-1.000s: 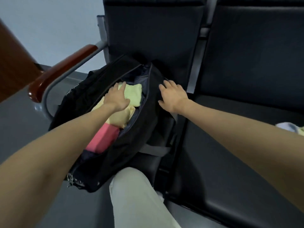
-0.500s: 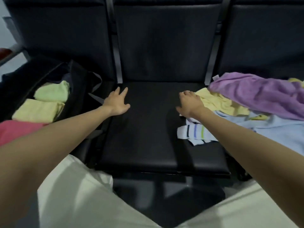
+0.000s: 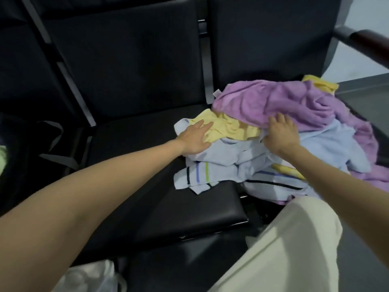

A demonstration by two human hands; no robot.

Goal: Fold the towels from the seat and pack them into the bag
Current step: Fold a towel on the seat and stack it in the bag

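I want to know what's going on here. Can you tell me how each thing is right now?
left hand: flat, fingers straight, resting on the yellow towel
right hand: on the pile, fingers at the purple towel's edge; grip unclear
yellow towel: crumpled, unfolded
purple towel: crumpled on top of the pile
light blue towel: rumpled, under the purple one
striped towel: unfolded, at the seat's front
seat: partly bare

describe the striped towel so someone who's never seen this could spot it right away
Find the towel pile on the black seats, right of centre. The striped towel sticks out flat from the pile's lower left edge, just below the left hand. It is the only pale blue piece there crossed by black, blue and green stripes; its neighbours are plain yellow, purple or blue.
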